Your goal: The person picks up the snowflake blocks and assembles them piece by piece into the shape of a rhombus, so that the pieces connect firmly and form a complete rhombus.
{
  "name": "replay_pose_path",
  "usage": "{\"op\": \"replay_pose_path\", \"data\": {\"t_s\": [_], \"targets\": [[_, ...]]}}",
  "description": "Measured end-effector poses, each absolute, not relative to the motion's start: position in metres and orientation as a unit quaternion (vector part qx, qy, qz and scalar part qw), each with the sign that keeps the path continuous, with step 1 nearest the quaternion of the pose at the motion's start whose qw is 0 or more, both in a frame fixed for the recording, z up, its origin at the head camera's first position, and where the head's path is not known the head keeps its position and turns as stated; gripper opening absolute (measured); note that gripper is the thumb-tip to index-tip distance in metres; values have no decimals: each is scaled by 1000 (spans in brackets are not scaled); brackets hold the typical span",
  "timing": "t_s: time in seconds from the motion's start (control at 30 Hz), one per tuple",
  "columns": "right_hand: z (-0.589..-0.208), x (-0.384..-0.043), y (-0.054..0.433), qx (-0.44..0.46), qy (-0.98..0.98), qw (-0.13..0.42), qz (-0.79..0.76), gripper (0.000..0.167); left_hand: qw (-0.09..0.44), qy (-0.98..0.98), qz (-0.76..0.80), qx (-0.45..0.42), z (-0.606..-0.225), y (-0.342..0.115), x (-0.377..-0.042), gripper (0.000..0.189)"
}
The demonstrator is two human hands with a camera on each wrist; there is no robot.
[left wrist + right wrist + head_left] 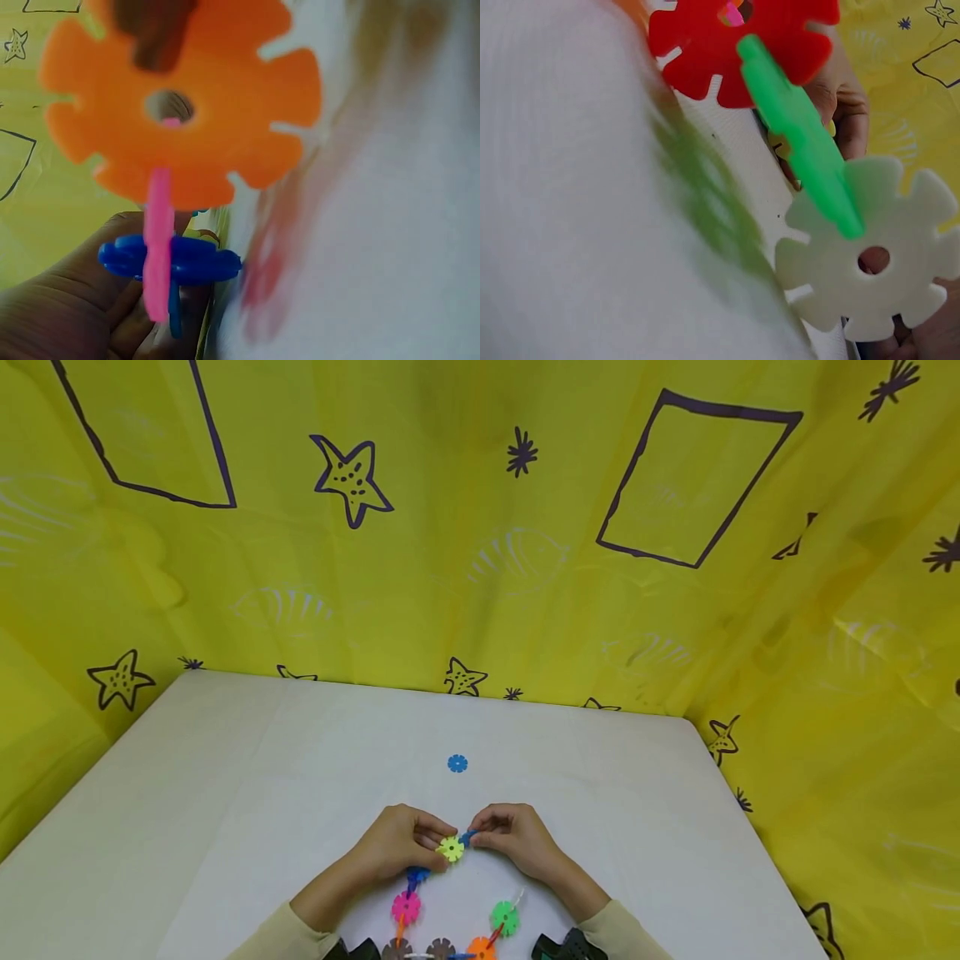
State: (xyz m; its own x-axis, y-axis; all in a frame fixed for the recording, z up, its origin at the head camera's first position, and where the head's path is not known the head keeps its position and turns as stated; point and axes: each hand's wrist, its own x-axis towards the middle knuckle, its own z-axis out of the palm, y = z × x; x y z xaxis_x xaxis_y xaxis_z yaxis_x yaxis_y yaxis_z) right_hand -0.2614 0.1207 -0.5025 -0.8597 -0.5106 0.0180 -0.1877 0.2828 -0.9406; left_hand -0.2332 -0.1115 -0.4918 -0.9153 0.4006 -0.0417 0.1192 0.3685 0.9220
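My left hand (393,843) pinches a yellow slotted flower disc (452,849) at the end of a chain of such discs. Between the fingertips of my right hand (521,839) is a small blue slotted disc (467,838), meeting the yellow one's edge; whether they interlock I cannot tell. From the left hand the chain curves toward me through a dark blue disc (199,261), a pink disc (406,907), an orange disc (187,142), brown discs (441,948) and another orange disc (482,948). It ends with red (742,60), green (506,918) and white (877,262) discs below my right hand.
A loose blue disc (457,763) lies farther back on the white tabletop (600,777). Yellow curtains (450,568) with drawn stars and fish surround the table's back and sides. Black devices (570,946) sit at my wrists.
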Motion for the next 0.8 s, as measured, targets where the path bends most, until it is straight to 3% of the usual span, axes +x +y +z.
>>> {"op": "replay_pose_path", "data": {"t_s": [0.8], "targets": [[-508, -265, 126, -296, 780, 113, -539, 13, 119, 809, 550, 172, -497, -112, -233, 30]]}}
